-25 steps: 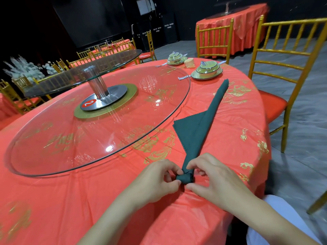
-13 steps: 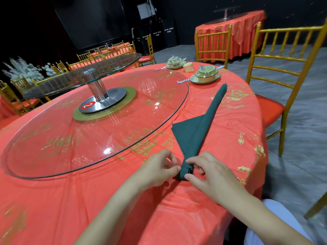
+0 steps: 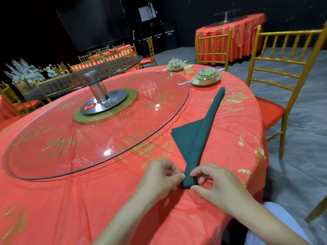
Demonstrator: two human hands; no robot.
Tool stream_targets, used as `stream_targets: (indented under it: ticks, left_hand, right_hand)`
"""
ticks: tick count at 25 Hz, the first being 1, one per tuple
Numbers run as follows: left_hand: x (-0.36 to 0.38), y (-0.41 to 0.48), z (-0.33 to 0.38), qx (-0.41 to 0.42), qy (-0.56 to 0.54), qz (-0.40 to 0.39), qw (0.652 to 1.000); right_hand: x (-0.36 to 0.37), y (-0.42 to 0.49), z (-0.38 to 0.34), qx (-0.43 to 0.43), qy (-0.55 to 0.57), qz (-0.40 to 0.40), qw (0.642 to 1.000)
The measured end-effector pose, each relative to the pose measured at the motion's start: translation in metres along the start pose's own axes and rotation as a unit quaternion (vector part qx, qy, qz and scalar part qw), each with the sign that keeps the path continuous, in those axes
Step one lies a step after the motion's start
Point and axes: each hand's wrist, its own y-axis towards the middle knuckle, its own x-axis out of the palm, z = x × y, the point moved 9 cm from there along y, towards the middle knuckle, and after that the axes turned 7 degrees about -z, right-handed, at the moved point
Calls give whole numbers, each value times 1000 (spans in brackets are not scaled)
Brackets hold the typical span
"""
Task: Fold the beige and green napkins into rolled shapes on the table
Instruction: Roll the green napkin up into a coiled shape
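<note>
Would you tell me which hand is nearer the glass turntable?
Left. The left hand lies just outside the glass turntable; the right hand is beyond the green napkin.

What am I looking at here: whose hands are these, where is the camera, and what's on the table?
There is no machine here: these are a person's two bare hands. The only camera sits on the person's head and looks forward and down. The left hand and right hand both pinch the rolled near end of the green napkin. Its unrolled rest lies stretched away across the table. The table wears a red cloth and carries a glass turntable. Near the far edge stand two bowl settings, with what looks like a rolled beige napkin between them. A gold chair stands to the right.
</note>
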Motion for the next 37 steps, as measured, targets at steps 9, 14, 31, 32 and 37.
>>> stream_targets:
  ticks: [9,14,31,32,37]
  left_hand:
    - [31,-6,10,-32,-51,-99,993]
    - [26,-10,13,-1,-27,-115,993]
    - [18,19,24,22,5,-86,996]
    - [20,19,24,35,-37,-95,994]
    - [27,21,15,39,-64,-143,987]
  right_hand:
    - [-12,-24,3,14,33,-59,998]
    - [-16,-15,7,38,10,-50,998]
    - [-22,4,13,59,-44,-53,996]
    - [-22,9,17,74,-31,-64,995]
    - [-17,16,32,107,35,-97,989]
